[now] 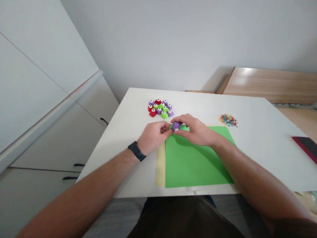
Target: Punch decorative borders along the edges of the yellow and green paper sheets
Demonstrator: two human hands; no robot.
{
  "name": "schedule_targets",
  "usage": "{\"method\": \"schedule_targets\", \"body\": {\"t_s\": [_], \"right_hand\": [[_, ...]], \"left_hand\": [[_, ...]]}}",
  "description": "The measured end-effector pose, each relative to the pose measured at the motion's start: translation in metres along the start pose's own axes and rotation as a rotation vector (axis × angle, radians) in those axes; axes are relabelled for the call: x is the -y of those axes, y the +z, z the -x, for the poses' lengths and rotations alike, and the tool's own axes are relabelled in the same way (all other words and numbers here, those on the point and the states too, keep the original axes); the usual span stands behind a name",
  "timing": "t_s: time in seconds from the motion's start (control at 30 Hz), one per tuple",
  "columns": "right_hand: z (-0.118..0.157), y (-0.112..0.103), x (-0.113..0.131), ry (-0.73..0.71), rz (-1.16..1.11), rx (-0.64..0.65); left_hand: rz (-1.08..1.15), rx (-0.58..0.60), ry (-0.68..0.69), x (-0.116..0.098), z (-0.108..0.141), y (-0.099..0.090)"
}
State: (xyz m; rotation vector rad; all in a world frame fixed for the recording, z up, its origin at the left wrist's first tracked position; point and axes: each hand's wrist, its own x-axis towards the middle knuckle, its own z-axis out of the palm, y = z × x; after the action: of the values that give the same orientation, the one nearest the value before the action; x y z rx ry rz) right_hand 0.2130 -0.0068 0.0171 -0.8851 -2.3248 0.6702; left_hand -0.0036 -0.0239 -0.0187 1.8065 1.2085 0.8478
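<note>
Above the far left corner of a green sheet of paper [198,165], my right hand [195,130] grips a small purple craft punch [176,126] between thumb and fingers. My left hand [155,135], with a dark band on the wrist, pinches the green sheet's corner right beside the punch. Whether the corner sits inside the punch's slot is hidden by the fingers. A pale yellow sheet [160,168] lies under the green one and shows along its left side.
Several red, green and purple punches [159,108] stand grouped on the white table [119,138] beyond my left hand. At the far right of the paper is a pile of small colourful paper bits [228,120]. A dark, red-edged object [307,147] lies at the right edge.
</note>
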Motion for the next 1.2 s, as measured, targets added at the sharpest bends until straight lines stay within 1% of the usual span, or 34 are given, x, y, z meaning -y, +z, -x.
{"method": "schedule_targets", "body": {"t_s": [0.17,0.3,0.53,0.8,1.2], "right_hand": [[0.0007,-0.0001,0.0013,-0.008,-0.001,-0.002],[0.002,0.0008,0.0018,-0.009,-0.006,-0.01],[0.003,0.0031,0.0025,0.0,-0.021,-0.023],[0.0032,0.0049,0.0,0.036,0.015,-0.014],[0.002,0.004,0.0033,0.025,0.058,-0.025]], "left_hand": [[0.021,-0.037,0.0,0.0011,0.0002,0.0019],[-0.02,-0.076,0.008,-0.0008,0.001,0.0023],[-0.042,-0.065,0.03,-0.0011,0.0008,0.0037],[-0.061,-0.072,0.042,-0.0023,0.0003,0.004],[-0.084,-0.067,0.044,-0.0034,0.0012,0.0052]]}}
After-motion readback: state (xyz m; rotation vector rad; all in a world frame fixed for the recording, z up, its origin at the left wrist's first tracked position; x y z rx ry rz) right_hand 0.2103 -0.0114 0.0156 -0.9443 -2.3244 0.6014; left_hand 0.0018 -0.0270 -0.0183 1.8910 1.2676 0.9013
